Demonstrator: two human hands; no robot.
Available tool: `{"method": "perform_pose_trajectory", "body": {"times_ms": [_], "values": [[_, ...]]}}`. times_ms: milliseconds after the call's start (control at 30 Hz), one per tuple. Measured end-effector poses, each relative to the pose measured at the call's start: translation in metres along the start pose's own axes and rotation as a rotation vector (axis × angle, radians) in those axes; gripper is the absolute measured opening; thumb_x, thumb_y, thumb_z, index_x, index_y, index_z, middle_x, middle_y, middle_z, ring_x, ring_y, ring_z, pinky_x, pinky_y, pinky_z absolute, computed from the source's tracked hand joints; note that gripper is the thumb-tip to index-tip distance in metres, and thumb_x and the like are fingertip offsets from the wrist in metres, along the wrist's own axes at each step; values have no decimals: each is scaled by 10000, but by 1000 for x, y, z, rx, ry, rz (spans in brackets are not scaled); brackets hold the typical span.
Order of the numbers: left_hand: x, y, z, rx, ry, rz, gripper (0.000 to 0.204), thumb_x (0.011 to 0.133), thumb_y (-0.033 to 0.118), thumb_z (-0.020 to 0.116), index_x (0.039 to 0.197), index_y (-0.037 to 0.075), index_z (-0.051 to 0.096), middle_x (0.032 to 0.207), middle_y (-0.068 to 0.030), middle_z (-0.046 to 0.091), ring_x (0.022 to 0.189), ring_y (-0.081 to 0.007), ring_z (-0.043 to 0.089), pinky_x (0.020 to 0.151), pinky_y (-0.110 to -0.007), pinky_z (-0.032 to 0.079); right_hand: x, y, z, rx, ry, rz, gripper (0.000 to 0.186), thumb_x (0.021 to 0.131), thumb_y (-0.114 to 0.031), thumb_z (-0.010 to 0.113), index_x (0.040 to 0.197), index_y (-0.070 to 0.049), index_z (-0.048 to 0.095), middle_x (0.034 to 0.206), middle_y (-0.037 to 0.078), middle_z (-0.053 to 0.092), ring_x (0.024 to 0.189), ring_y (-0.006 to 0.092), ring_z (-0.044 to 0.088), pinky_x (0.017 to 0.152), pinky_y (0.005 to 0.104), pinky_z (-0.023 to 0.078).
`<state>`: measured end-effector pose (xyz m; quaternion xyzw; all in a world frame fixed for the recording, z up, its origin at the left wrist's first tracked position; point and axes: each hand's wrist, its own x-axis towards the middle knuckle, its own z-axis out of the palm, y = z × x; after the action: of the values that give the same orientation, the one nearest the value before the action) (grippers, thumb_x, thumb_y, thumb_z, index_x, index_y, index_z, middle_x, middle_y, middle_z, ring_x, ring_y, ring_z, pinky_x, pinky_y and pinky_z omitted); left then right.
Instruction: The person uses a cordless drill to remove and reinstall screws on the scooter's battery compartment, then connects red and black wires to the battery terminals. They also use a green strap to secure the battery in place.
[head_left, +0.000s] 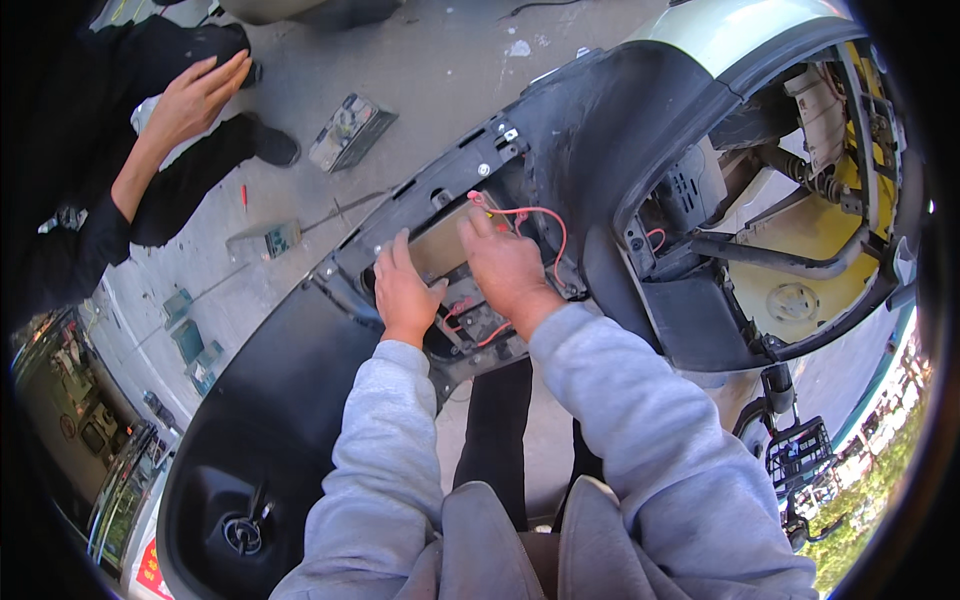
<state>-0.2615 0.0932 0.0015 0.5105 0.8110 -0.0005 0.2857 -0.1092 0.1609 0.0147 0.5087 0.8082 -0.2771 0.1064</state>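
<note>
The left hand's (pixel 405 292) fingers spread loosely, holding nothing I can see, just beside the brownish box (pixel 438 250), which sits between both hands' fingers. The right hand's (pixel 508 265) fingers curl near the red wire (pixel 563 238); their grip I can't tell.

Daylight falls bright and cool on the grey floor (pixel 440 60); the harshest glare sits at the lower right, where the greenery (pixel 890 470) washes toward white; the pale body panel (pixel 715 38) at the upper right gleams too; at the left, the other person's black trousers (pixel 175 202) sink into deep shade; the middle looks fairly crisp; toward the rim, straight lines bow, detail softens and corners drop to black.
</note>
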Motion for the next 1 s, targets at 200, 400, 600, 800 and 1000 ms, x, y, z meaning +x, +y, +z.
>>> {"method": "perform_pose_trajectory", "body": {"times_ms": [200,400,600,800,1000], "values": [[-63,13,9,-157,192,-134,748,736,183,803,1391,56,464,1330,-229,488,1241,-386,478,1053,-439,395,-62,17,-26,399,304,216,529,859,-24,587,1362,-43,424,1358,141,453,1122,360,585,870,413,523],[-6,23,24,-1052,-81,-186,342,979,108,548,1293,-25,552,1114,-121,674,960,-178,657,852,-318,530,-34,43,13,466,330,179,588,898,10,545,1453,-80,371,1419,197,369,1164,427,537,945,436,479],[26,52,35,-1125,-184,-228,336,956,17,495,1288,-9,536,1094,-82,656,1009,-162,638,891,-281,519,-61,47,33,350,441,95,504,911,-75,581,1395,-74,442,1335,208,475,1045,406,609,839,454,520],[13,54,55,-1340,-107,-287,366,940,-19,467,1304,-8,513,1108,-117,650,957,-165,647,857,-285,523,-64,48,64,446,222,364,375,921,-203,604,1253,-41,544,910,210,689,890,417,661,759,478,531],[-1,43,63,-1247,-100,-354,360,955,2,473,1312,-33,500,1133,-142,640,987,-180,646,875,-299,523,-46,51,67,362,85,458,254,933,-285,590,1077,-76,604,922,226,684,857,415,663,740,507,517]]}}
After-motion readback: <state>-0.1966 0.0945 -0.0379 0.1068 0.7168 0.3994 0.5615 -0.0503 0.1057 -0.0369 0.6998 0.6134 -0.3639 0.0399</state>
